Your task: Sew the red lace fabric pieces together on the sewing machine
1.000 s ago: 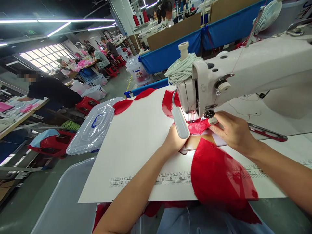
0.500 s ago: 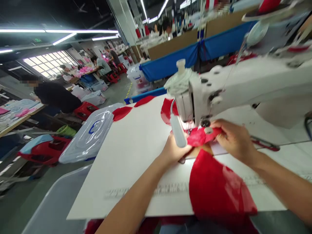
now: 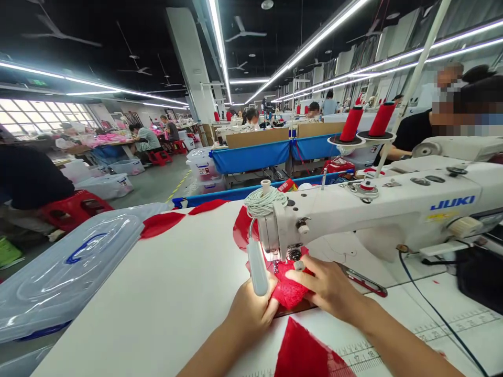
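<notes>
A bunched piece of red fabric (image 3: 290, 289) lies under the needle area of a white sewing machine (image 3: 353, 193). My left hand (image 3: 250, 305) is closed on its left edge, with the fingertips partly behind a small pale work lamp (image 3: 258, 269). On the other side, my right hand (image 3: 334, 285) grips the fabric with thumb and fingers beside the presser foot (image 3: 276, 266). Nearer to me, another red piece (image 3: 302, 353) hangs toward the table's front edge.
Red pieces (image 3: 163, 225) lie along the back left table edge. Red-handled snips (image 3: 365, 281) rest right of my right hand. A clear plastic lid (image 3: 78, 262) is at the left. Red thread cones (image 3: 351, 124) stand behind the machine. A co-worker (image 3: 416, 125) sits at the right.
My view has levelled and swung to the right. My right hand is closer to my left hand, and the fabric between them is more bunched.
</notes>
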Tool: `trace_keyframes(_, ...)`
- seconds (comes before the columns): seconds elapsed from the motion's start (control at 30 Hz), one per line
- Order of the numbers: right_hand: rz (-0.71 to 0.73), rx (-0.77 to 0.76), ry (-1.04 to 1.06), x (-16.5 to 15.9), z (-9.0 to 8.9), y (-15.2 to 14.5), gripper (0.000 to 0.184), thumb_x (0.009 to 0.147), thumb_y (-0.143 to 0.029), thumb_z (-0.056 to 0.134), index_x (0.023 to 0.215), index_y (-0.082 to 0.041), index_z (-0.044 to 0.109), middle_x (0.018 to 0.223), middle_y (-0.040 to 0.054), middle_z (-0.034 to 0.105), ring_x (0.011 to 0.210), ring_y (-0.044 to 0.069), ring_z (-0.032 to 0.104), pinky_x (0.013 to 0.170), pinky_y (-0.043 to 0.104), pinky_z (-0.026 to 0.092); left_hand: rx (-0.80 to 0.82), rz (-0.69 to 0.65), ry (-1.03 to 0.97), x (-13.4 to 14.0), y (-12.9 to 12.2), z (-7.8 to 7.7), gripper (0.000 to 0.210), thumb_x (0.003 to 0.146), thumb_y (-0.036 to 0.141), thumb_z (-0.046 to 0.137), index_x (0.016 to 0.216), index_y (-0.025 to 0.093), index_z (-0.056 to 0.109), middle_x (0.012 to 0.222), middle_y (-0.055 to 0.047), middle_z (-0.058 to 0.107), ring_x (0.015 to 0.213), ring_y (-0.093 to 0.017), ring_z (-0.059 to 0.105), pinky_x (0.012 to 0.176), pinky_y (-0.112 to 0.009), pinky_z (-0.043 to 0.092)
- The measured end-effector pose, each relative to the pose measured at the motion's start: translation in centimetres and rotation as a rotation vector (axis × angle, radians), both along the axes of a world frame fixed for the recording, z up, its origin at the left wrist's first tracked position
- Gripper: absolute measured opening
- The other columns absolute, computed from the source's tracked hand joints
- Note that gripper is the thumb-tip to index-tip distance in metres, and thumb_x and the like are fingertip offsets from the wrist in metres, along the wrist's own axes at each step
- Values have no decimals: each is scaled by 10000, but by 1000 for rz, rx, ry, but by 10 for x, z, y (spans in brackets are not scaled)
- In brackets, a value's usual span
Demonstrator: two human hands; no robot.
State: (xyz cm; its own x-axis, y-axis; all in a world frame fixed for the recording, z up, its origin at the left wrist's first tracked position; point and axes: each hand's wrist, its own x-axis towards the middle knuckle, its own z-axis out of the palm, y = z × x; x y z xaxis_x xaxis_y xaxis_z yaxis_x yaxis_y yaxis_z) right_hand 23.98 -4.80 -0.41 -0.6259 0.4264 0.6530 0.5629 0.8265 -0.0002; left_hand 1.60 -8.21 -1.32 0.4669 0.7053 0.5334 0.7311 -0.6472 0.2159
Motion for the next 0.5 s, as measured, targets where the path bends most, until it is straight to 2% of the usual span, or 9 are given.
trace_keyframes(0.07, 6, 5, -43, -1, 1, -3, 263, 752, 2, 452, 803, -226, 573, 805, 11, 593, 538, 124, 435, 468, 269, 239, 39, -18, 42, 1, -1, 0, 222, 857, 101, 405, 838, 202, 602, 731, -31, 606, 632, -165, 586, 598, -263, 522)
trace_keyframes(0.13, 73, -24, -67, -2, 0, -4, 296, 740, 44, 391, 748, -219, 526, 925, 23, 667, 551, 118, 465, 478, 275, 266, 67, -1, 81, 2, -2, -3, 215, 846, 91, 408, 798, 203, 584, 685, -18, 580, 591, -155, 561, 552, -248, 495)
trace_keyframes(0.23, 194, -89, -96, -3, -5, -4, 432, 746, 80, 344, 970, -208, 575, 960, 17, 716, 616, 123, 566, 519, 261, 348, 41, 26, 131, 4, -4, -9, 191, 856, 101, 439, 775, 204, 577, 664, -7, 565, 578, -143, 552, 536, -233, 483)
trace_keyframes(0.33, 190, -88, -91, -3, -15, -3, 518, 769, 84, 322, 1149, -171, 566, 863, 20, 705, 598, 140, 570, 509, 277, 346, -3, 28, 193, 4, -8, -15, 173, 883, 113, 472, 812, 197, 605, 706, -13, 597, 607, -138, 577, 557, -230, 499)
trace_keyframes(0.5, 143, -127, -110, -3, -27, -4, 392, 801, 72, 333, 879, -207, 596, 843, 18, 664, 566, 144, 473, 498, 303, 272, -28, 3, 270, 5, -18, -10, 252, 902, 48, 421, 912, 157, 648, 915, -82, 692, 711, -151, 656, 554, -234, 527)
